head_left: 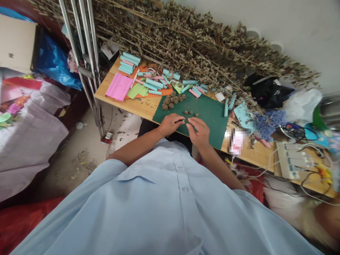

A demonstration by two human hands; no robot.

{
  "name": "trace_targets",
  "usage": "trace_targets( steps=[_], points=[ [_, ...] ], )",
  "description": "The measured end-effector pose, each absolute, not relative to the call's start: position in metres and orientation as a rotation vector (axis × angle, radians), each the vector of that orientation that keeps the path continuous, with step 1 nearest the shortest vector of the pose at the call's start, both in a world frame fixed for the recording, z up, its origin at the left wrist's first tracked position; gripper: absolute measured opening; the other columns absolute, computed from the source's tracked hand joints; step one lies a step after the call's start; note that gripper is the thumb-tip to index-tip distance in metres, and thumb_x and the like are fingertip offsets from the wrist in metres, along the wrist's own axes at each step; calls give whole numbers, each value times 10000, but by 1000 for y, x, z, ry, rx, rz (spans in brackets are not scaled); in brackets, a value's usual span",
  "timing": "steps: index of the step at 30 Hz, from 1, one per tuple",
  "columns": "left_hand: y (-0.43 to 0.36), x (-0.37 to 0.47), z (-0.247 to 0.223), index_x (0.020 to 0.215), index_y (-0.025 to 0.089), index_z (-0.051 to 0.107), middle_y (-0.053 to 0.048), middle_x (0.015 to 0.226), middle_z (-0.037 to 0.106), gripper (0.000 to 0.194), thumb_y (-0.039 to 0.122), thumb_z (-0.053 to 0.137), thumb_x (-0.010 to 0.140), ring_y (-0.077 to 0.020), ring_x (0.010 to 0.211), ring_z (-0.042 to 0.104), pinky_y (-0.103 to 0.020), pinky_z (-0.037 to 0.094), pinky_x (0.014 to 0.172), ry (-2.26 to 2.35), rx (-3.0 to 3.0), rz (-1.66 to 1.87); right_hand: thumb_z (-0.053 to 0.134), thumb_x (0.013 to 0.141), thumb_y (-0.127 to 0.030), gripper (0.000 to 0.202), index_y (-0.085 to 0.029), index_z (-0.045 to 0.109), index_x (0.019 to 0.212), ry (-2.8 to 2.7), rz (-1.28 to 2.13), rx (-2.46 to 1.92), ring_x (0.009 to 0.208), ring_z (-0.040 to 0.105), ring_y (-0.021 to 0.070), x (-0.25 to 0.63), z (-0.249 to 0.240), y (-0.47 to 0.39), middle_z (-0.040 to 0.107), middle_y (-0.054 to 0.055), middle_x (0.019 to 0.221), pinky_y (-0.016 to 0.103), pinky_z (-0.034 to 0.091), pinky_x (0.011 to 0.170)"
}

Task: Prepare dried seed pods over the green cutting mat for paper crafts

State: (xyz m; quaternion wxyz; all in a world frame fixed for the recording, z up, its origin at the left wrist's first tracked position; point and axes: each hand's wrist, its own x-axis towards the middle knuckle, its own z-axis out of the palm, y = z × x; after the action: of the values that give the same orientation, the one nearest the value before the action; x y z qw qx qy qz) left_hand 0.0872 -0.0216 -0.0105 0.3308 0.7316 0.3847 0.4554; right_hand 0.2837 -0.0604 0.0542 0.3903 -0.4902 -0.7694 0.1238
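Apparently the small, dark piece (183,120) pinched between the left hand's (170,124) closed thumb and forefinger is unfinished; the right hand (199,131) is loosely open beside it, with nothing clearly held. Beyond, on the dark green, flat mat (212,122), three brown, crumbly, round balls (196,115) lie apart from a larger heap of similar balls (170,102), seemingly done, though how many remain can't be told; farther back are dried, leafy brown stalks (186,39).
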Motion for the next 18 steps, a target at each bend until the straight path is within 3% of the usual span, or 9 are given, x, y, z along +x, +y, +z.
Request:
trace_targets(
  steps=[18],
  points=[
    [-22,89,-9,1114,196,811,-88,1028,810,194,308,711,992,-188,996,736,-345,584,959,1033,1888,1182,588,1035,-490,354,-256,820,1163,-1761,534,-1363,1164,739,265,272,36,-77,802,104,1195,510,579,1086]
  ],
)
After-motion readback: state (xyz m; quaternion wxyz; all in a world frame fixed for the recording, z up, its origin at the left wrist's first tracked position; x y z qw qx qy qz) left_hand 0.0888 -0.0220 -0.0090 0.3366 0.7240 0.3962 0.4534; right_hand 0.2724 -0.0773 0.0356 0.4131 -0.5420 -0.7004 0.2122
